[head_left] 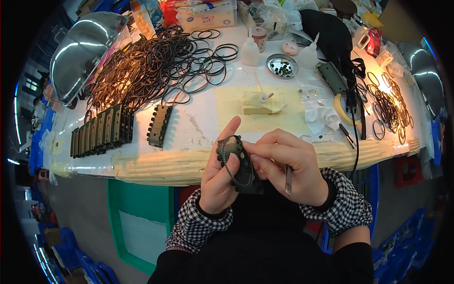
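Observation:
Before my chest, my left hand (pixel 215 189) grips a dark green housing (pixel 246 166) with round knobs along its edge. A thin dark rubber ring (pixel 224 163) loops over its face, and my left thumb presses there. The fingertips of my right hand (pixel 295 158) are pinched at the housing's right edge, near the knobs; whatever is between them is too small to tell. A slim, flat metal tool (pixel 288 180) is tucked in that hand, its end pointing down from the palm.
Many dark rubber rings (pixel 142 66) lie heaped at the back left. Similar green housings (pixel 101 130) stand in a row, with another (pixel 159 125) beside them. A metal dish (pixel 282 66) holds small dark parts. A yellowish block (pixel 262 103), tape roll (pixel 347 109) and black pen (pixel 346 136) lie nearer.

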Demonstrator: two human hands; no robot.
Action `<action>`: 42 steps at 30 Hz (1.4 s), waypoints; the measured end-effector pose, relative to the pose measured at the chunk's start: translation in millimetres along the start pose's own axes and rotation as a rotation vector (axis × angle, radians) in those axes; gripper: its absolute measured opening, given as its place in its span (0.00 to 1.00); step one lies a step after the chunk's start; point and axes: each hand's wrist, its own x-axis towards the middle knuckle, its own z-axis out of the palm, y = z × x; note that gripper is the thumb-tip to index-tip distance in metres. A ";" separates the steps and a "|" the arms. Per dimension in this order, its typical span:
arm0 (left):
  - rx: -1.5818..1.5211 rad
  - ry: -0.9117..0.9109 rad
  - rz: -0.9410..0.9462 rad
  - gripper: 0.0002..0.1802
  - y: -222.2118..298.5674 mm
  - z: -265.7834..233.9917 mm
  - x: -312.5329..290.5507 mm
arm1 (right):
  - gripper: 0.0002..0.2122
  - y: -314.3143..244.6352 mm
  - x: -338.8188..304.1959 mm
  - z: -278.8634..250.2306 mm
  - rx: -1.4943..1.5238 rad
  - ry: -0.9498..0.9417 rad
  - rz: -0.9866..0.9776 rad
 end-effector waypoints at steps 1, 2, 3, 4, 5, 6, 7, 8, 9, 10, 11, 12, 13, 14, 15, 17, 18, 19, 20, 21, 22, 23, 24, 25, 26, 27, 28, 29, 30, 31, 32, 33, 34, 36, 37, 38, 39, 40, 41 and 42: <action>0.018 -0.002 0.004 0.37 0.1 -0.2 -0.3 | 0.14 -0.8 0.7 -1.6 0.010 -0.017 0.009; 0.034 -0.005 0.006 0.37 -0.3 -0.6 -0.6 | 0.14 -0.8 0.8 -3.4 0.018 -0.033 0.019; 0.051 -0.008 0.007 0.37 -0.7 -1.0 -1.0 | 0.15 0.5 1.2 -5.6 -0.036 -0.042 -0.038; 0.071 -0.026 0.003 0.36 -1.5 -3.0 -1.8 | 0.16 2.0 1.8 -8.2 -0.090 -0.052 -0.095; 0.091 -0.042 0.000 0.36 -2.2 -6.1 -3.1 | 0.17 2.7 2.3 -9.4 -0.143 -0.064 -0.153; 0.112 -0.059 -0.003 0.36 -2.7 -7.7 -3.9 | 0.17 2.0 1.8 -9.2 -0.260 -0.071 -0.207; 0.068 -0.032 -0.025 0.36 -3.4 -7.2 -3.9 | 0.18 0.5 1.0 -8.9 -0.377 -0.078 -0.260; 0.024 -0.007 -0.049 0.35 -5.0 -6.3 -3.8 | 0.19 -0.2 0.0 -8.2 -0.496 -0.083 -0.310; -0.020 0.018 -0.074 0.35 -6.7 -5.3 -3.5 | 0.18 3.8 0.7 -6.5 -0.462 -0.064 -0.310; -0.072 0.039 -0.079 0.34 -8.5 -3.0 -3.8 | 0.18 5.5 -0.1 -5.1 -0.359 -0.047 -0.275; -0.124 0.061 -0.081 0.33 -10.0 0.3 -4.7 | 0.18 6.5 -0.4 -4.1 -0.254 -0.032 -0.242; -0.176 0.084 -0.084 0.33 -10.8 2.1 -5.6 | 0.17 6.7 -0.5 -3.1 -0.150 -0.017 -0.208; -0.189 0.062 -0.055 0.27 -15.1 -5.1 -6.1 | 0.17 3.6 -0.7 -1.7 -0.129 0.000 -0.177; -0.196 0.015 -0.041 0.25 -17.4 -10.9 -6.2 | 0.16 -1.6 -1.1 0.9 -0.104 0.016 -0.146; -0.203 -0.032 -0.026 0.23 -19.1 -15.9 -5.5 | 0.16 -4.7 -1.9 2.8 -0.080 0.031 -0.114; -0.208 -0.034 0.001 0.19 -18.8 -16.2 -5.8 | 0.16 -4.5 -3.2 5.4 -0.152 0.058 -0.164; -0.206 0.011 0.014 0.17 -18.5 -12.3 -6.7 | 0.16 -3.8 -3.1 6.3 -0.188 0.073 -0.190; -0.204 0.056 0.028 0.16 -18.7 -9.9 -6.8 | 0.15 -3.0 -2.4 6.9 -0.191 0.079 -0.191; -0.209 0.057 0.035 0.15 -19.9 -10.1 -7.0 | 0.15 -2.0 -2.8 7.8 -0.194 0.085 -0.188; -0.214 0.058 0.043 0.14 -21.0 -10.7 -7.2 | 0.14 -1.1 -3.1 8.8 -0.196 0.091 -0.185; -0.219 0.059 0.051 0.14 -21.4 -11.5 -7.8 | 0.14 -1.5 -2.9 9.7 -0.199 0.100 -0.186; -0.226 0.066 0.049 0.14 -21.5 -10.7 -7.9 | 0.13 -3.8 -2.0 9.1 -0.205 0.106 -0.187; -0.232 0.074 0.048 0.13 -21.1 -9.2 -8.2 | 0.13 -4.9 -1.3 9.1 -0.212 0.112 -0.189; -0.239 0.083 0.046 0.13 -20.6 -8.1 -8.5 | 0.13 -4.8 -0.9 9.8 -0.228 0.127 -0.201; -0.231 0.085 0.043 0.13 -20.0 -7.2 -8.3 | 0.12 -4.8 -0.2 10.6 -0.245 0.141 -0.215; -0.223 0.087 0.040 0.13 -19.3 -6.5 -8.1 | 0.12 -4.9 0.3 11.3 -0.261 0.156 -0.228; -0.216 0.090 0.037 0.12 -18.8 -5.9 -7.8 | 0.13 -5.0 0.5 12.1 -0.259 0.165 -0.236; -0.220 0.085 0.040 0.12 -18.7 -5.5 -7.4 | 0.13 -5.0 0.5 12.8 -0.259 0.173 -0.244; -0.224 0.080 0.044 0.12 -18.6 -5.1 -7.0 | 0.14 -4.8 0.3 13.2 -0.258 0.180 -0.251; -0.229 0.076 0.047 0.12 -18.7 -4.9 -6.8 | 0.14 -4.1 0.3 12.9 -0.272 0.176 -0.260; -0.222 0.081 0.050 0.11 -18.7 -4.8 -6.8 | 0.14 -3.1 0.3 12.2 -0.287 0.170 -0.270; -0.215 0.087 0.053 0.11 -18.4 -4.8 -7.0 | 0.14 -2.5 0.4 11.7 -0.301 0.165 -0.279; -0.208 0.093 0.056 0.11 -18.1 -5.2 -7.3 | 0.13 -2.4 0.8 11.6 -0.323 0.165 -0.273; -0.160 -0.044 0.109 0.14 -22.1 -20.0 -8.1 | 0.12 -4.3 2.3 11.8 -0.365 0.163 -0.264; -0.135 -0.112 0.135 0.16 -23.5 -25.1 -8.5 | 0.12 -5.2 2.5 11.6 -0.363 0.151 -0.261; -0.126 -0.105 0.132 0.16 -23.7 -25.6 -8.5 | 0.12 -5.4 2.3 11.1 -0.364 0.141 -0.257; -0.116 -0.098 0.128 0.16 -23.8 -25.9 -8.5 | 0.12 -5.4 2.1 10.9 -0.364 0.130 -0.253; -0.106 -0.090 0.124 0.17 -23.9 -26.3 -8.6 | 0.13 -5.3 2.1 11.1 -0.369 0.130 -0.248; -0.100 -0.072 0.121 0.16 -23.1 -26.2 -9.4 | 0.13 -5.8 2.4 11.5 -0.371 0.129 -0.245; -0.094 -0.054 0.119 0.16 -22.1 -26.1 -10.4 | 0.13 -6.3 2.6 11.9 -0.374 0.128 -0.242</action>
